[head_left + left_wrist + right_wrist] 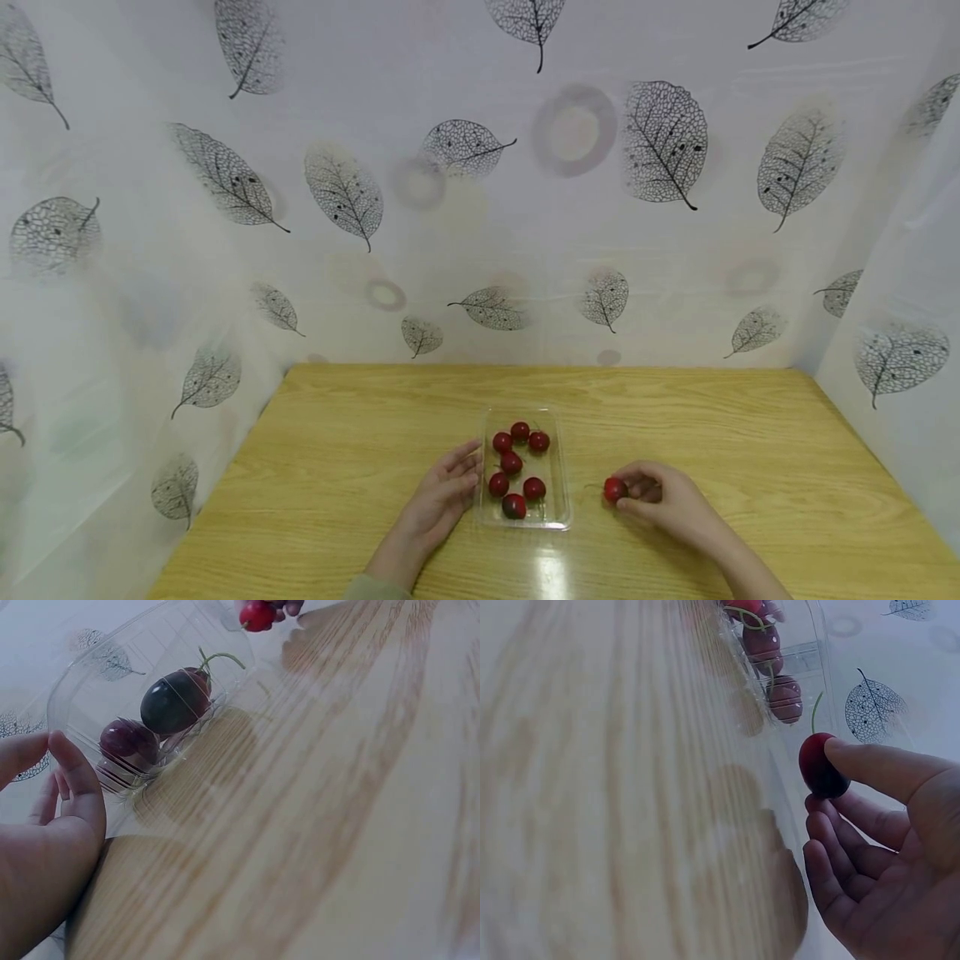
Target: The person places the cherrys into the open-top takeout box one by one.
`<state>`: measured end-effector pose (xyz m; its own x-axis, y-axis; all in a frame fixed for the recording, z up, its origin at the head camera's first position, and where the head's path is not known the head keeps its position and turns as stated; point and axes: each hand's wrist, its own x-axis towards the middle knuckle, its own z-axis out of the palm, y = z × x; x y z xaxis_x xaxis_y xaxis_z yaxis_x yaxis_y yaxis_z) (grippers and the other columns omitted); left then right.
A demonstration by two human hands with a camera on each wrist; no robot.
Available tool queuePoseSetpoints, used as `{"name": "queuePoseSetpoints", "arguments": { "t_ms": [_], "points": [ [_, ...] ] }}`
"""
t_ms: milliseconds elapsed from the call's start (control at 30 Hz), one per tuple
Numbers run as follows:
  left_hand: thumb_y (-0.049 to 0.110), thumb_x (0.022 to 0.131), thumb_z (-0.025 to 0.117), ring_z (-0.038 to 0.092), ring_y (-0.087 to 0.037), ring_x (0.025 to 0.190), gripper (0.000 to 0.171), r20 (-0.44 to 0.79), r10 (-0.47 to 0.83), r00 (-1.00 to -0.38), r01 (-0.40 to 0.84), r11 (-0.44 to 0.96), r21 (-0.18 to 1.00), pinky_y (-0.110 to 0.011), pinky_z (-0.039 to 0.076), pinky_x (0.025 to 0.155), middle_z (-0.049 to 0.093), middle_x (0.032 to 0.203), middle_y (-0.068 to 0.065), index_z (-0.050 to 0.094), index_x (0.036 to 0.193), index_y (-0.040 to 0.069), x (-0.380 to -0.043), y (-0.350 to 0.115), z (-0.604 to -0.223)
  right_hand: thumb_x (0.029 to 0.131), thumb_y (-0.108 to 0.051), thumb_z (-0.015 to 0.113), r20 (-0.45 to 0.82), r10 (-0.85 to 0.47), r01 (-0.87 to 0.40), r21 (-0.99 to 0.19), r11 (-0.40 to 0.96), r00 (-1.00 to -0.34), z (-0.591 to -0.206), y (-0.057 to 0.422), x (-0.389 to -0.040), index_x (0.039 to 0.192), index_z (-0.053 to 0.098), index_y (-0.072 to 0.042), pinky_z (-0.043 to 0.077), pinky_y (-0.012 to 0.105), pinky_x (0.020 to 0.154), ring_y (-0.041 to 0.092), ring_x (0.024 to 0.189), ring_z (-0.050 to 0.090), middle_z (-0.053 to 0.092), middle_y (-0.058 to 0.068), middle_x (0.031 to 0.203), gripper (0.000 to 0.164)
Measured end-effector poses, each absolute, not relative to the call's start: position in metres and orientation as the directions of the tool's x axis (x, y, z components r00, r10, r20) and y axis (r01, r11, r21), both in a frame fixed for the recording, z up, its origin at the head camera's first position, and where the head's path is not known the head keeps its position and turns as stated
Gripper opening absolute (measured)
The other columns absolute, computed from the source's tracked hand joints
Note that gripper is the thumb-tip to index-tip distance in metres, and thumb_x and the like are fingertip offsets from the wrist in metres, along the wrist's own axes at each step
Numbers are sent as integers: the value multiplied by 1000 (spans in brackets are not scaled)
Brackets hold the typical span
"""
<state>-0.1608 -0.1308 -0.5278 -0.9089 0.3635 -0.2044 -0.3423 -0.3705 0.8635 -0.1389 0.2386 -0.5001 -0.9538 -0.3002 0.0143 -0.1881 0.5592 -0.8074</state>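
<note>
A clear plastic box [564, 500] stands on the table with several dark red cherries [512, 463] spread over its bottom. Beside its left wall is my left hand [442, 498], fingers loosely extended and fingertips right at the plastic. The left wrist view shows thumb and finger [77, 776] at the box's near corner, close to a two-toned dark cherry [176, 701] with a green stem. To the right of the box, my right hand [667, 498] pinches one cherry [823, 766] between thumb and fingers, its thin stem pointing away from the palm; the other fingers curl below it.
The light wood-grain table [360, 417] reaches back to a pale wall covering [480, 250] printed with dark leaves. Similar covering closes off the left and right sides. A bright light reflection lies on the tabletop in front of the box.
</note>
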Motion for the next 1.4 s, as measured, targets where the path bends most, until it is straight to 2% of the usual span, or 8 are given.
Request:
{"name": "queuePoseSetpoints", "arguments": {
  "t_ms": [367, 567, 900, 1400],
  "points": [
    [-6, 102, 54, 58, -6, 115, 61, -203, 366, -908, -340, -364, 867, -19, 51, 100, 57, 130, 4, 36, 160, 1, -160, -132, -527, 89, -15, 84, 22, -267, -177, -803, 569, -963, -492, 240, -143, 117, 74, -1, 57, 21, 75, -3, 84, 61, 74, 3, 98, 33],
    [-5, 103, 54, 58, -6, 116, 63, -205, 369, -907, -342, -358, 869, -19, 51, 100, 56, 129, 4, 33, 162, -1, -160, -132, -526, 90, -14, 83, 7, -227, -136, -819, 557, -974, -484, 238, -147, 119, 74, -3, 57, 21, 78, -1, 86, 62, 74, 4, 100, 32],
    [-6, 103, 53, 59, -5, 115, 62, -202, 372, -906, -342, -361, 868, -18, 51, 98, 57, 130, 4, 32, 162, -1, -160, -132, -526, 91, -13, 83, 22, -212, -137, -824, 549, -977, -470, 230, -159, 122, 74, -3, 58, 23, 77, 4, 85, 67, 75, 6, 102, 34],
    [-5, 102, 54, 58, -7, 115, 62, -205, 368, -907, -341, -357, 870, -20, 51, 99, 56, 129, 3, 35, 161, 0, -161, -131, -527, 90, -12, 83, 76, -273, -211, -832, 512, -959, -457, 207, -170, 122, 73, 1, 60, 23, 79, 4, 86, 67, 76, 10, 105, 36]
  ]
}}
